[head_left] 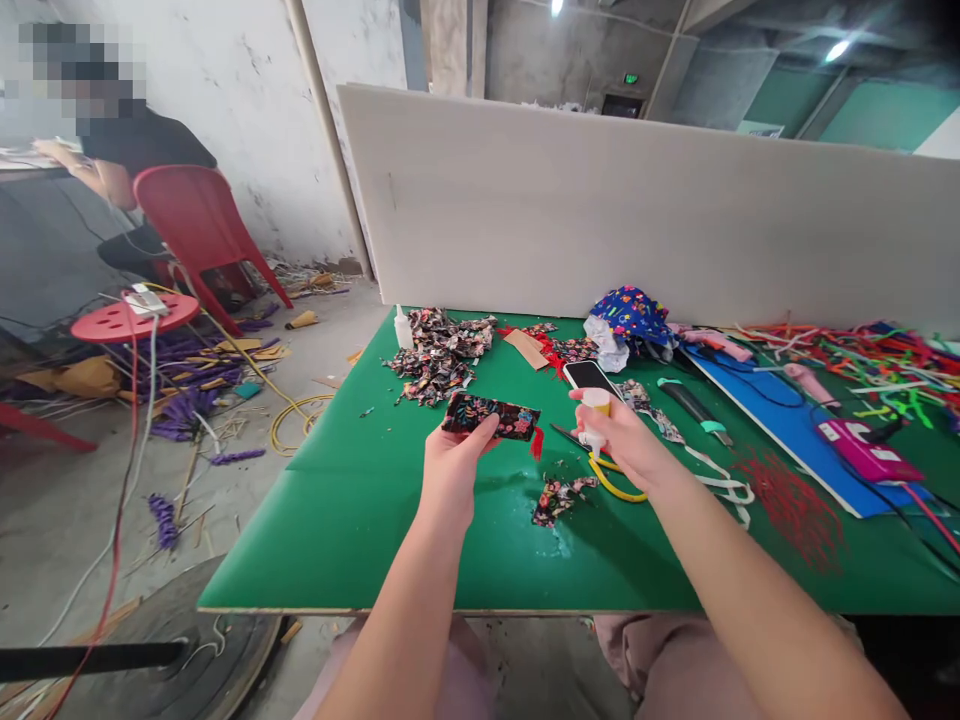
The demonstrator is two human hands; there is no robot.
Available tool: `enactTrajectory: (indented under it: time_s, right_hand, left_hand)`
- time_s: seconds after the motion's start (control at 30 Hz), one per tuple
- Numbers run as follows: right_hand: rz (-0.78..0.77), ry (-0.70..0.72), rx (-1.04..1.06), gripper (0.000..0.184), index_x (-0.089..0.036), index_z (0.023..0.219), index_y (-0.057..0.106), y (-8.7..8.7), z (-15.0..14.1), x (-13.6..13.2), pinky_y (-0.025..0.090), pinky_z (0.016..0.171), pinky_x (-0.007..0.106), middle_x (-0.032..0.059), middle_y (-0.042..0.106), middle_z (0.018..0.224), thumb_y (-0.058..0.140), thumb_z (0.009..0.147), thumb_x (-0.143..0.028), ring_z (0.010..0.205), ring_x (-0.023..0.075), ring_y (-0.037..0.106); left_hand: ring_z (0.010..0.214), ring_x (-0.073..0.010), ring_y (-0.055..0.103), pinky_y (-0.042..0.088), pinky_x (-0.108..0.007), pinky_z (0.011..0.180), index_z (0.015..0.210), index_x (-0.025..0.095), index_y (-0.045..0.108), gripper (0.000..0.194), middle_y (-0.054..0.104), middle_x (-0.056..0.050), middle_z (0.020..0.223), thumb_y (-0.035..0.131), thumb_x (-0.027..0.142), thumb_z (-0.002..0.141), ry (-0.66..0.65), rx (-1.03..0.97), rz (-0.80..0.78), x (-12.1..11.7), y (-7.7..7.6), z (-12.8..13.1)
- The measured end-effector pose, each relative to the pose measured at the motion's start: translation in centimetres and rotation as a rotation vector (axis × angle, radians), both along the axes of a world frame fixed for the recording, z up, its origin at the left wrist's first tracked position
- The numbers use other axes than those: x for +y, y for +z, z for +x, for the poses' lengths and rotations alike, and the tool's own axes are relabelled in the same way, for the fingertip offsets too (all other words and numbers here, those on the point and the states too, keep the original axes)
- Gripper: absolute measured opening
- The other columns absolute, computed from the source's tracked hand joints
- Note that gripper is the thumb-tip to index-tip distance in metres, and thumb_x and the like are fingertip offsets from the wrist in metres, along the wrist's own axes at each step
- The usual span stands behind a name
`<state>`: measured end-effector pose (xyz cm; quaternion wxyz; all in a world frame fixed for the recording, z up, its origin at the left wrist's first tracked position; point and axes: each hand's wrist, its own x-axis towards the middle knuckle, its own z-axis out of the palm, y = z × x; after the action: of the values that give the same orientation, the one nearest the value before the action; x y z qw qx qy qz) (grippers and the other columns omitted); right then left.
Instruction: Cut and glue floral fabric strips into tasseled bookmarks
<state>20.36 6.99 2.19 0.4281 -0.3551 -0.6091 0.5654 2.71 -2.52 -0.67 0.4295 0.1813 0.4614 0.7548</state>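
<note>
My left hand (459, 455) grips a dark floral fabric piece (504, 416), thumb on top, held above the green table. From its right end hangs a red tassel (537, 443). In my right hand (628, 435) is a small white squeeze bottle (596, 402) with a yellowish part, its tip pointing down, apart from the fabric. Scissors with yellow handles (621, 484) lie partly hidden beneath that hand. Between my arms, floral scraps (561, 497) rest on the table. A phone (589, 376) lies just beyond the right hand.
The green table (360, 545) bears a heap of floral scraps (442, 350), another white bottle (403, 328), a utility knife (694, 410), a blue board (772, 430) and a magenta box (868, 450) with cords. A white panel (637, 210) stands behind. A person (142, 150) sits far left.
</note>
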Motion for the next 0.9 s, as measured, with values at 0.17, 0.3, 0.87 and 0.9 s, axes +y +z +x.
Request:
enactTrajectory:
  time_s: [0.17, 0.3, 0.87, 0.9]
  right_hand:
    - [-0.134, 0.099, 0.023, 0.032, -0.023, 0.101, 0.059, -0.8, 1.0, -0.2, 0.046, 0.071, 0.027, -0.0018, 0.059, 0.075, 0.062, 0.078, -0.044, 0.076, 0.012, 0.059]
    - [-0.233, 0.191, 0.095, 0.025, -0.022, 0.095, 0.06, -0.6, 2.0, -0.8, 0.045, 0.07, 0.027, -0.001, 0.06, 0.074, 0.065, 0.077, -0.039, 0.074, 0.0129, 0.06]
    - [-0.341, 0.28, 0.384, 0.038, -0.02, 0.098, 0.061, -0.2, 3.6, -1.6, 0.045, 0.081, 0.031, 0.0004, 0.057, 0.077, 0.04, 0.089, -0.05, 0.078, 0.0155, 0.059]
    - [-0.319, 0.277, 0.371, 0.036, -0.02, 0.098, 0.061, -0.2, 3.6, -1.6, 0.045, 0.081, 0.031, 0.0005, 0.058, 0.079, 0.041, 0.089, -0.049, 0.08, 0.0154, 0.06]
  left_hand:
    - [0.074, -0.0157, 0.065, 0.052, -0.027, 0.069, 0.076, 0.014, 0.07, 0.025, 0.072, -0.004, 0.077, 0.081, 0.028, 0.058, -0.022, 0.038, -0.03, 0.2, -0.2, 0.3]
    - [0.073, -0.016, 0.065, 0.053, -0.027, 0.067, 0.074, 0.013, 0.069, 0.026, 0.072, -0.004, 0.077, 0.082, 0.027, 0.056, -0.031, 0.061, -0.048, 0.4, -0.4, 0.9]
    - [0.071, -0.0166, 0.064, 0.053, -0.027, 0.065, 0.073, 0.014, 0.07, 0.025, 0.071, -0.003, 0.076, 0.082, 0.028, 0.056, -0.062, 0.164, -0.13, 1.2, -1.4, 2.4]
    - [0.071, -0.0165, 0.064, 0.053, -0.027, 0.064, 0.072, 0.014, 0.069, 0.025, 0.071, -0.003, 0.075, 0.081, 0.029, 0.056, -0.064, 0.168, -0.131, 1.1, -1.5, 2.4]
